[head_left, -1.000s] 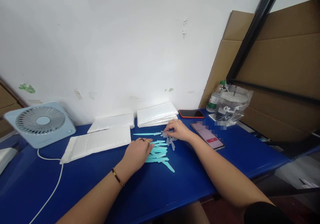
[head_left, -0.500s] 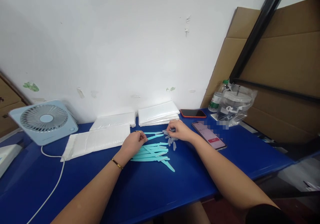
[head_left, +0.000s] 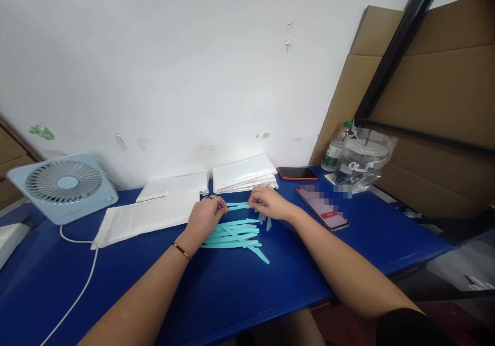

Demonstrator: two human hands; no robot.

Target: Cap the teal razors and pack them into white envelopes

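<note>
Between finger and thumb, my left hand (head_left: 209, 216) pinches the handle of a turquoise eyebrow razor (head_left: 238, 208), which points to the right. My right hand (head_left: 269, 202) is closed at the razor's far end, with a small pale blade cap at its fingertips, mostly hidden by them. Other turquoise razors lie by the held one, partly covered by my hands. Just below, several more eyebrow razors (head_left: 232, 235) form a loose, crisscrossed pile on the blue table. A few clear blade caps (head_left: 268, 224) lie under and beside my right hand.
White padded packets (head_left: 243, 175) are stacked against the wall, with another packet (head_left: 147, 219) at the left. A blue fan (head_left: 67, 183) and its cable stand left. To the right are two phones (head_left: 323, 209), a bottle (head_left: 334, 152) and a bagged cup (head_left: 365, 155).
My right hand has moved left from the clear caps to the end of the held razor. My left hand keeps its pinch on the razor. The view has shifted slightly.
</note>
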